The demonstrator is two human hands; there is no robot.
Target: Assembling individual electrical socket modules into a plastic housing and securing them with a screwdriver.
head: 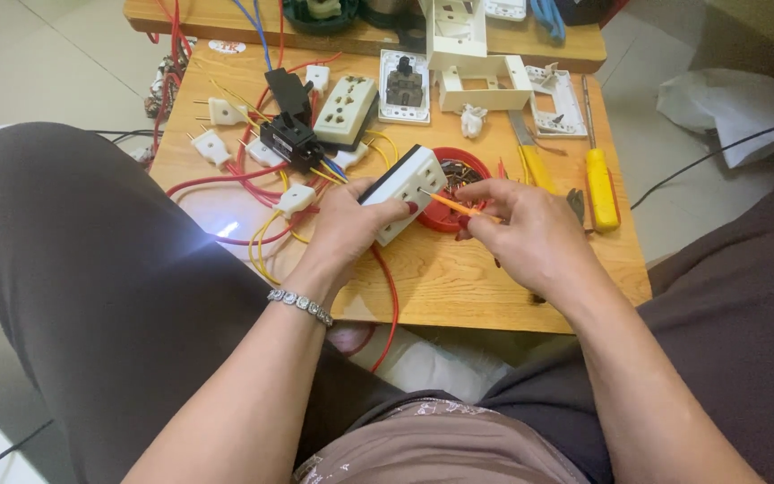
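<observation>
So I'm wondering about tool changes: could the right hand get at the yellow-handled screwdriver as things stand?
Probably yes, but the right hand is pinching a thin orange tool and would need to drop it first. The yellow-handled screwdriver lies uncovered on the table just beside it.

White socket block [405,190], red round dish [452,218], yellow-handled screwdriver [600,184], red and yellow wires [262,193], light wooden table [459,278]

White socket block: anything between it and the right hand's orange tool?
Nothing visible. The left hand holds the white socket block above the red dish; the right hand holds the orange tool with its tip at the block's face.
</observation>
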